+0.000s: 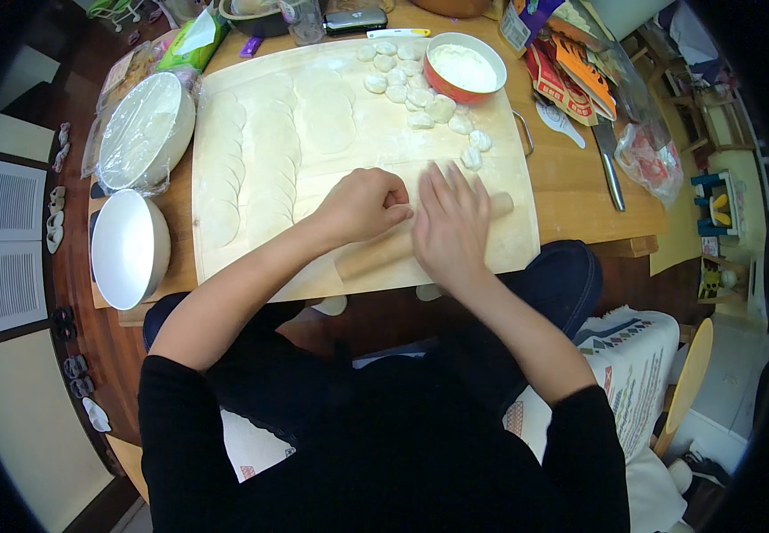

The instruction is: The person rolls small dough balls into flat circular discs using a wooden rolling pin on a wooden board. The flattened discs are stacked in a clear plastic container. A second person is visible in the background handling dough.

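Observation:
A wooden rolling pin (384,253) lies slantwise near the front of a floured pastry board (371,166). My right hand (451,226), blurred, presses flat on it with the fingers stretched out. Just left of that, my left hand (367,203) has thumb and forefinger pinched at a pale edge of dough, mostly hidden by the hands. Rows of overlapping round dough wrappers (274,146) cover the board's left side, with a shorter stack (325,110) beside them. Several small flattened dough pieces (421,120) sit at the upper right, next to a red bowl of flour (464,63).
An empty white bowl (131,250) stands left of the board, below a white bowl under plastic wrap (144,133). To the right are a knife (609,163), a white spoon (561,123) and food packets (567,80). A metal handle (524,133) juts from the board's right edge.

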A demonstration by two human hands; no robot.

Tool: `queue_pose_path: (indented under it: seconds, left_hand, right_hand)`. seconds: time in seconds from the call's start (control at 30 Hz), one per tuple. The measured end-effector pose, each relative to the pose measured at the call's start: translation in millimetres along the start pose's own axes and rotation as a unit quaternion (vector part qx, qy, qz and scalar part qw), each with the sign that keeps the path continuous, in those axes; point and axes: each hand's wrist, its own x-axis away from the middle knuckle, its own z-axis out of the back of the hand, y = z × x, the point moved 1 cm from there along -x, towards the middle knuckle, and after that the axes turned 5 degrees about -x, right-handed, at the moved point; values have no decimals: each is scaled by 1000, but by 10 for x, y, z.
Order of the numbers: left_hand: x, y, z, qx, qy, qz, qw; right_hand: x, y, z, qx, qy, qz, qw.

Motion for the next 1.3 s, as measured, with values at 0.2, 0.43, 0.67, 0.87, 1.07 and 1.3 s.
queue_pose_path:
  seconds: [0.2, 0.43, 0.67, 0.87, 1.07, 1.3]
  left_hand:
    - [6, -53, -3, 22, 10, -11, 1000]
    - [47, -90, -19, -80, 15, -17, 997]
    - [131, -33, -37, 59, 16, -1, 998]
    - [96, -38, 7, -30, 45, -13, 998]
    - [145, -93, -22, 91, 14, 50, 994]
    - [140, -137, 0, -24, 84, -7, 996]
  right_hand:
    - [118, 8, 45, 9, -44, -8, 999]
    - [-128, -69, -40, -41, 4, -10, 999]
    - [160, -64, -20, 26, -68, -17, 997]
    - [-11, -127, -17, 32, -11, 4, 999]
    - [156, -118, 49, 18, -42, 2, 999]
    - [122, -109, -24, 22, -70, 13, 997]
